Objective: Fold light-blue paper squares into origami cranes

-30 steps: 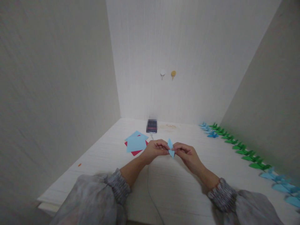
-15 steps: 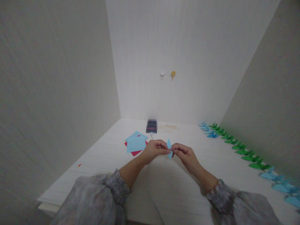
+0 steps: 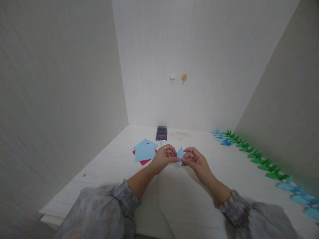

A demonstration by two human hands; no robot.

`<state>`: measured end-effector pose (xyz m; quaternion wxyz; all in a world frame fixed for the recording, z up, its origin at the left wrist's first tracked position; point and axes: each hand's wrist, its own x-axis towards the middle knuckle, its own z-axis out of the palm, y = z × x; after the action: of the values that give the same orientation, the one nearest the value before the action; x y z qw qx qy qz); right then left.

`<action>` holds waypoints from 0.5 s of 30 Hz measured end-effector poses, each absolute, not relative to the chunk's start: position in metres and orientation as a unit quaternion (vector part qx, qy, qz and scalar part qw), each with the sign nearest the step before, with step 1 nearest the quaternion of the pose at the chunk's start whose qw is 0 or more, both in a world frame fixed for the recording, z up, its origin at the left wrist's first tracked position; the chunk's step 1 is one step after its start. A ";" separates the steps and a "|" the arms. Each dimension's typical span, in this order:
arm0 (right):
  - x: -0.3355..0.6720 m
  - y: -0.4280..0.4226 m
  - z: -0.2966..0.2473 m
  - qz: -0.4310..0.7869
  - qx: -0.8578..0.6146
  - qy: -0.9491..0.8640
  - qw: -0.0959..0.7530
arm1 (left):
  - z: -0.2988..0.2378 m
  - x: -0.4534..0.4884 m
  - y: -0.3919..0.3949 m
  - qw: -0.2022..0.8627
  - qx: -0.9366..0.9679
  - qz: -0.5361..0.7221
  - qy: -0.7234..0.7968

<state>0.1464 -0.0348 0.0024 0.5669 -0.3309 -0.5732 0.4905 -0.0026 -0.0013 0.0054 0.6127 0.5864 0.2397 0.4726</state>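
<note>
Between my two hands, above the middle of the table, is a small light-blue folded paper (image 3: 180, 153), narrow and pointed at top and bottom. My left hand (image 3: 164, 158) pinches its left side between thumb and fingers; a ring shows on one finger. From the other side, my right hand (image 3: 195, 160) grips it near the middle with thumb and fingertips, its index finger raised a little off the paper. The fingertips hide the paper's middle folds.
Light-blue sheets (image 3: 145, 152) lie with a red sheet (image 3: 144, 162) left of my hands. A phone (image 3: 161, 133) with a white cable (image 3: 159, 202) rests by the back wall. Green paper cranes (image 3: 255, 154) and blue paper cranes (image 3: 296, 189) line the right side. An orange scrap (image 3: 84, 175) lies left.
My right index finger has lifted and the right-hand fingers have spread slightly. The folded paper has tilted a little, its top leaning right. Both hands stay in about the same place.
</note>
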 end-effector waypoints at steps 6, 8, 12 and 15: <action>0.143 -0.035 0.003 0.491 -0.320 -0.566 0.580 | 0.006 -0.002 -0.002 0.606 0.579 0.482 0.254; 0.141 -0.036 0.004 0.489 -0.321 -0.558 0.588 | 0.006 -0.001 -0.002 0.612 0.573 0.481 0.256; 0.140 -0.038 0.005 0.480 -0.325 -0.556 0.596 | 0.005 -0.001 -0.002 0.635 0.555 0.477 0.246; 0.140 -0.038 0.005 0.469 -0.328 -0.562 0.598 | 0.004 0.000 -0.001 0.653 0.546 0.469 0.235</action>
<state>0.1404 -0.0383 0.0046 0.5981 -0.3276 -0.5615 0.4686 -0.0005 -0.0014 0.0042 0.6529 0.5462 0.2354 0.4690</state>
